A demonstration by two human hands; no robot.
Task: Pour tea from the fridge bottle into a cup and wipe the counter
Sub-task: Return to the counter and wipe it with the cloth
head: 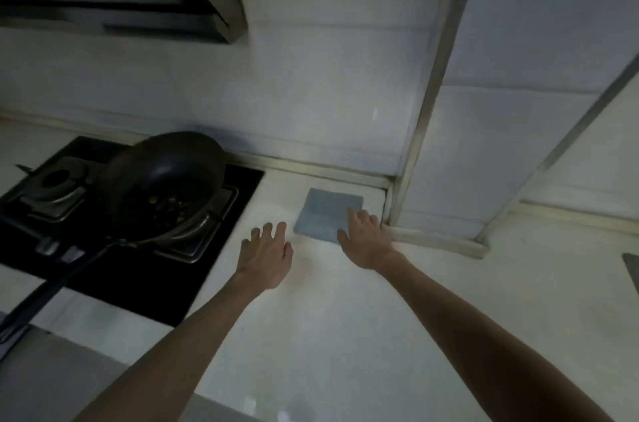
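I am laying my right hand (363,238), fingers flat, on the cloth (325,214); my left hand (266,255), spread and empty, is hovering at its nine o'clock, risking bumping the pan (162,186).

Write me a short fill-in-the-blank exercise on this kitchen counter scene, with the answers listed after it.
1. The right hand rests on the folded cloth, whose colour is ____.
2. The dark pan sits tilted on the ____.
3. The left hand is spread open over the counter, between the stove and the ____.

Missing words: blue; stove; cloth
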